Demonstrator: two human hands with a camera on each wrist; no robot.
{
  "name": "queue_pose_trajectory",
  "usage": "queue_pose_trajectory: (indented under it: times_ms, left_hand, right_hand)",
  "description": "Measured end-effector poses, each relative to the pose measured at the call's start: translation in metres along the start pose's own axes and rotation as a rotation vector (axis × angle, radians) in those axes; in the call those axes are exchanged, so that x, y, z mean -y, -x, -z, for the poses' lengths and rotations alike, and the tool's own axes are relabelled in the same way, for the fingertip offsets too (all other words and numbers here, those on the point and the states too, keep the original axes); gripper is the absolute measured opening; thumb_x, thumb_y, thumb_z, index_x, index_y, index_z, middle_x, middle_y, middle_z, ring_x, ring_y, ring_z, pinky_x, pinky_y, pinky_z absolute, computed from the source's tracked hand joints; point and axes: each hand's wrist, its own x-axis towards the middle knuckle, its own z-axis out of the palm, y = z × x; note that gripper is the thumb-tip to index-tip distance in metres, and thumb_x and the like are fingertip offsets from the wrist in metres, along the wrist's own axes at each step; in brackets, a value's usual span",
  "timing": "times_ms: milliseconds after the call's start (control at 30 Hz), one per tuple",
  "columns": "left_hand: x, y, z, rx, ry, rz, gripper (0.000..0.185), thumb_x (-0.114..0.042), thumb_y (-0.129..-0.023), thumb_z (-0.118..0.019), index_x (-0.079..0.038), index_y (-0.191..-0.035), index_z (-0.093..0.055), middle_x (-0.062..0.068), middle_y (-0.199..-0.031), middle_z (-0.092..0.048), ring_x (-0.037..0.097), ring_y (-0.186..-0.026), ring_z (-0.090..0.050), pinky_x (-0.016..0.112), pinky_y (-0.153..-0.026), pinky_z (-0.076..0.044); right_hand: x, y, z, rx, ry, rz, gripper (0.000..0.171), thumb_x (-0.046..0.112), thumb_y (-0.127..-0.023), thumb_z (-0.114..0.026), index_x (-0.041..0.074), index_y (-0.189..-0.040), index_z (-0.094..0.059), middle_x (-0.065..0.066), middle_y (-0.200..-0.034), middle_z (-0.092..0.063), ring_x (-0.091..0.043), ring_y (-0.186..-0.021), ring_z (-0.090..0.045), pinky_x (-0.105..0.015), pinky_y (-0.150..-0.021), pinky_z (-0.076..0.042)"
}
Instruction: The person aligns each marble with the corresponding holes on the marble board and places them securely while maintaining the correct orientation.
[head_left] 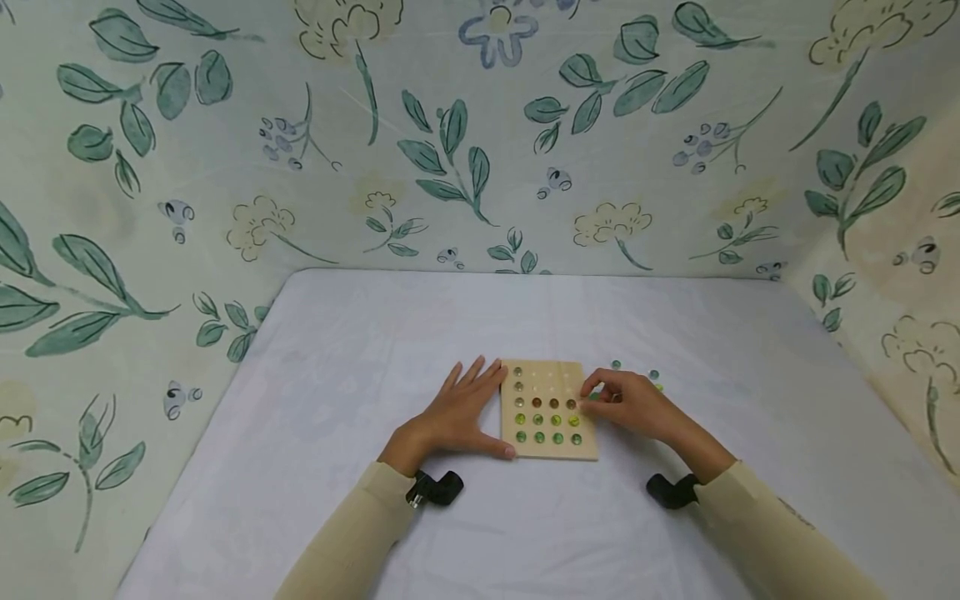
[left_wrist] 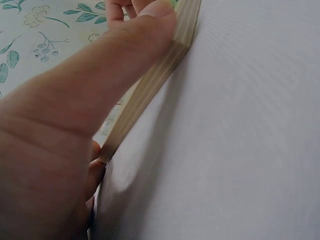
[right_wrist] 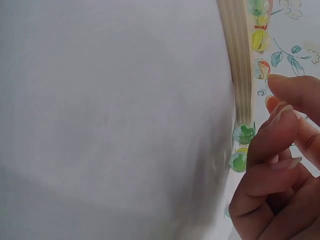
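My left hand (head_left: 457, 417) lies flat against the wooden board (head_left: 550, 410), fingers straight, to steady it; right hand (head_left: 630, 404) fingers pinch a marble (right_wrist: 243, 134) at its right edge.

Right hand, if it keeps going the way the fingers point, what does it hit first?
Probably the right edge of the square wooden marble board: the right hand points left, fingertips already at that edge near a green glass marble. Contact unclear.
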Motion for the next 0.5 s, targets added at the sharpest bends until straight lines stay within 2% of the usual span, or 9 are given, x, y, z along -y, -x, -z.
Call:
queue_pose_trajectory:
  times_ms: [500]
  left_hand:
    - [0.0003,-0.0007,-0.0011,0.002,0.004,0.003,0.126,-0.084,-0.063,-0.062,-0.019,-0.157,-0.008,-0.004,-0.162,-0.005,0.018,-0.148,0.007,0.044,-0.118,0.008]
  right_hand:
    - [-0.0108,0.0054,0.0101,-0.009,-0.007,-0.012,0.019,0.017,-0.086,-0.073,0.011,-0.102,-0.065,-0.003,-0.072,-0.059,-0.016,-0.057,-0.051,-0.025,-0.049,-0.044]
